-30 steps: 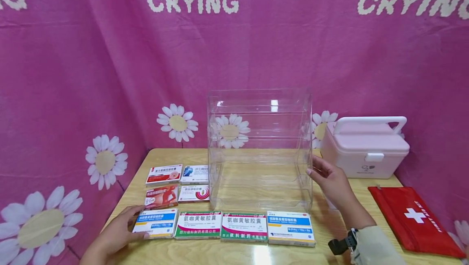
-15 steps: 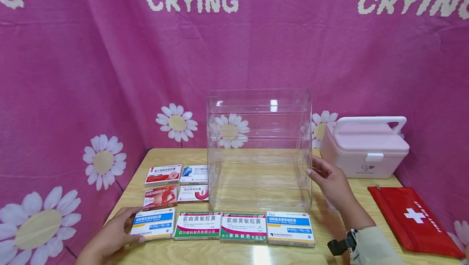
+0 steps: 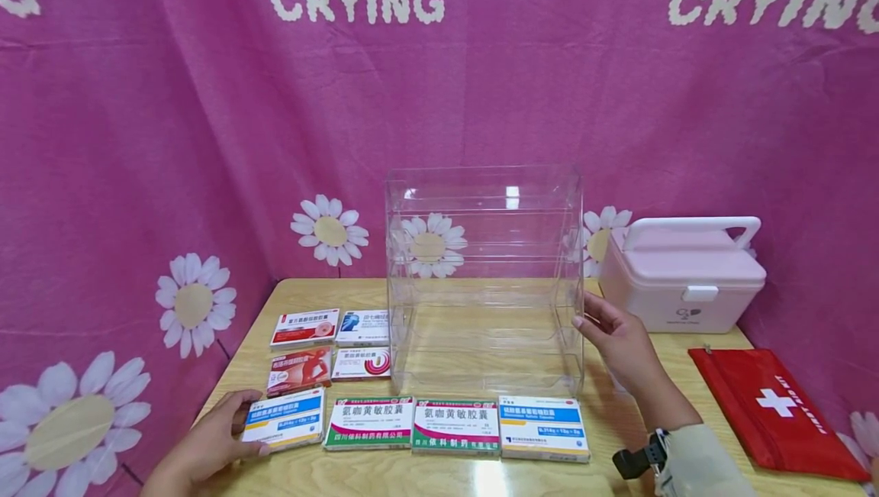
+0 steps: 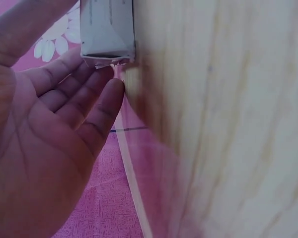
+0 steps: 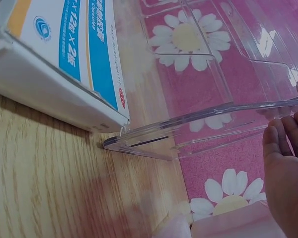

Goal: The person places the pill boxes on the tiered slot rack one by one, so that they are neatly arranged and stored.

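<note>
At the left end of the front row, my left hand (image 3: pixel 214 436) holds a blue-and-white medicine box (image 3: pixel 284 419) between thumb and fingers. The left wrist view shows the end of this box (image 4: pixel 108 34) above the curled fingers. My right hand (image 3: pixel 620 340) grips the right side edge of a clear plastic tiered rack (image 3: pixel 486 340), thumb at the front and fingers on the outer side. In the right wrist view the fingertips (image 5: pixel 272 139) meet the rack's side wall. To the right of the held box lie two green-and-magenta medicine boxes (image 3: pixel 368 424) and another blue-and-white box (image 3: pixel 544 428).
Several smaller medicine boxes (image 3: pixel 299 369) lie left of the rack, one partly behind it. At the back right stands a pink case (image 3: pixel 680 291) with a white handle. A red first aid pouch (image 3: pixel 776 409) lies near the wooden table's (image 3: pixel 323 474) right edge.
My left hand and its box have shifted slightly left, widening the gap to the green-and-magenta box, and the box has turned a little. The right hand keeps its place on the rack.
</note>
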Tool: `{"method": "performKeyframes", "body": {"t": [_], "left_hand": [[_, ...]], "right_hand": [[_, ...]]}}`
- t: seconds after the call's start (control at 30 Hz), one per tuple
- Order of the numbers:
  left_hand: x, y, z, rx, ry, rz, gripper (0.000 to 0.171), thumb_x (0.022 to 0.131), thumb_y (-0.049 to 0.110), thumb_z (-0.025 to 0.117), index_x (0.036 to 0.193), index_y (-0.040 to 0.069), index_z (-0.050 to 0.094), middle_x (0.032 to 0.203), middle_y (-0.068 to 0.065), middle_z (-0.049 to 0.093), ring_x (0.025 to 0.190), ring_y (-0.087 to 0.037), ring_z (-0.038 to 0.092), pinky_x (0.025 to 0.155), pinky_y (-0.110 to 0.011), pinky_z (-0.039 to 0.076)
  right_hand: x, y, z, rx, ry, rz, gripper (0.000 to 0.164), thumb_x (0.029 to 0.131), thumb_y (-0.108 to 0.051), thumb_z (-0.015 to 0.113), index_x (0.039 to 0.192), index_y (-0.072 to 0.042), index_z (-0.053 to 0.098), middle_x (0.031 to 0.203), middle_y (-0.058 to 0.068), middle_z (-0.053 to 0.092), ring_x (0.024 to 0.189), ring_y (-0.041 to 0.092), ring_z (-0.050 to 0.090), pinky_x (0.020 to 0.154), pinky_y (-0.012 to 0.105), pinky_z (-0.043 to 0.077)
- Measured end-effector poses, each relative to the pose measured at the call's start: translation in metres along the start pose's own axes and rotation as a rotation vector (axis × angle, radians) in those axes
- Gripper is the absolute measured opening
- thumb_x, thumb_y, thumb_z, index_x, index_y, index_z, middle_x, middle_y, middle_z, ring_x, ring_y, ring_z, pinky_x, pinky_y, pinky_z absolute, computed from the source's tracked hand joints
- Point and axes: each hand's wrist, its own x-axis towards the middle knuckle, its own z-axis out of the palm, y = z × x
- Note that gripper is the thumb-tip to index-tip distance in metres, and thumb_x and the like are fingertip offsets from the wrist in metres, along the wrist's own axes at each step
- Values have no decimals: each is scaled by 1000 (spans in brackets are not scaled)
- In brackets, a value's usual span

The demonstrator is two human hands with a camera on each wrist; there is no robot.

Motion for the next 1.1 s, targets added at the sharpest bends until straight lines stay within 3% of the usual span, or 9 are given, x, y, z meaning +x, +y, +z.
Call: {"method": "performKeyframes", "body": {"t": [0.33,0.47,0.57,0.7,0.8,0.97,1.1], "left_hand": [[3,2,-2,152,5,-5,84,76,23,101,140,-4,55,138,-18,57,117,-26,59,90,-17,49],[2,1,-2,158,16,22,85,73,21,103,138,0,53,130,-13,61,112,-23,59,89,-19,49],[0,0,-2,121,14,33,86,74,17,102,139,1,48,124,-10,65,107,-21,60,86,-20,50],[0,0,-2,81,9,-13,85,79,14,98,142,4,42,127,-15,65,108,-25,65,84,-24,54],[0,-1,-3,34,27,-21,73,87,5,90,142,2,43,132,-21,61,110,-27,68,83,-26,58],[-3,-7,-5,-83,102,88,48,97,-9,73,139,-3,50,131,-24,63,102,-5,68,83,-22,61],[-8,-7,-8,-137,139,150,41,101,-7,70,137,-7,52,128,-23,65,98,6,65,82,-21,62]], "right_hand": [[0,0,0,10,2,13,63,111,-27,67,168,-17,44,170,10,48,156,35,48,102,11,53],[0,1,1,21,5,-3,61,111,-25,66,168,-15,44,170,12,49,156,35,48,101,9,52],[0,2,1,29,11,-21,60,111,-24,66,167,-13,45,169,12,50,154,34,49,101,7,51],[-1,5,2,31,10,-29,60,111,-26,66,166,-12,46,168,12,51,153,33,50,101,8,52],[-1,7,2,23,8,-28,60,111,-28,67,166,-13,47,168,11,51,154,34,50,101,9,52],[-1,7,1,20,13,-21,60,111,-27,67,166,-13,47,168,11,51,154,34,50,101,9,52],[-1,7,1,8,19,-2,61,111,-28,67,166,-15,47,169,10,51,155,34,50,105,14,52]]}}
